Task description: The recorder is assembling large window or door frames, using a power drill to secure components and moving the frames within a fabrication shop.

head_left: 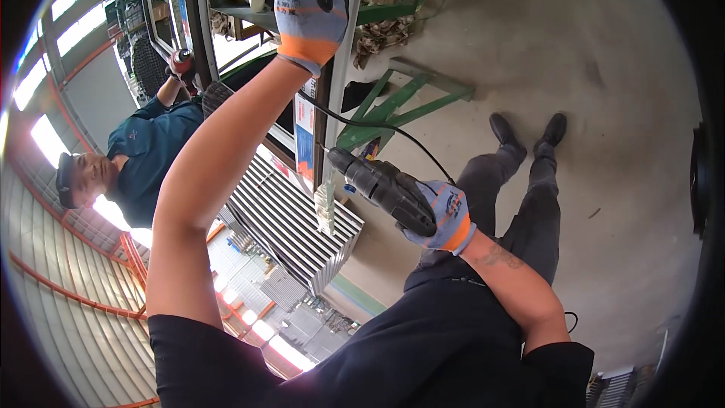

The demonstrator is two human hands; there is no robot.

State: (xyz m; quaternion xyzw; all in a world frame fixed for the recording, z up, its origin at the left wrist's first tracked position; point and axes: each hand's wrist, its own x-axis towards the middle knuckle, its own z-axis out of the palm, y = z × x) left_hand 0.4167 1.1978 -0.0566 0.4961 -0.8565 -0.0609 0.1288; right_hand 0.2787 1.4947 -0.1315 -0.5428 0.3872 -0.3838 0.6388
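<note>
Daylight floods your view from the roof panels (pixel 45 136) at left, blown out to white glare. The concrete floor (pixel 604 106) is evenly lit, shadows soft. Your fisheye bends straight lines hard near the rim, with black corners all round. Focus is fairly sharp centrally; edges smear slightly.

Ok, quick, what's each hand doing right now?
Left hand: closed, gripping the grey frame post.
Right hand: closed, holding a black power drill.

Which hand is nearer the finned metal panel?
Right. The right hand holds a black power drill whose tip points beside the finned metal panel. The left hand is raised well above it, gripping the upright frame.
</note>
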